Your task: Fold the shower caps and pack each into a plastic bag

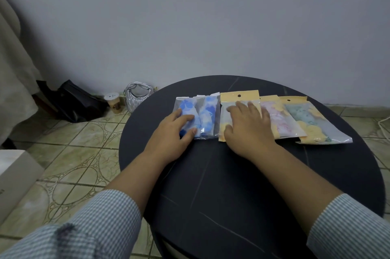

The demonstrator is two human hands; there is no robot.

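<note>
Left hand (173, 132): fingers fairly straight and slightly spread, lying flat on the leftmost clear packet (186, 118), which holds a folded blue-and-white cap. Thumb tip rests on that packet's near edge; nothing pinched.

Right hand (249, 125): fingers spread wide and flat, palm down, pressing on the yellow-header packet (239, 98). Fingertips reach toward the yellow card strip with its punched hole; thumb points left along the packet's near left corner.

Between the two hands: a second blue-and-white packet (209, 116), lying just beside the first and touching the yellow-header packet's left edge.

Right of the right-hand fingers: a packet with a pink cap (280, 121), partly under the hand's little-finger side. Beyond it, a packet with a teal cap (312, 121), angled, its near end the furthest right.

All five packets form a row, edges touching or overlapping, on the far half of the round dark table (211, 174).

Both forearms come from striped blue-white sleeves (101, 216) at the near edge.

Left of the left hand, on the tiled floor (84, 142) against the wall: a silver quilted handbag (137, 96), a lidded cup (113, 101) beside it, then a black bag (73, 98).
</note>
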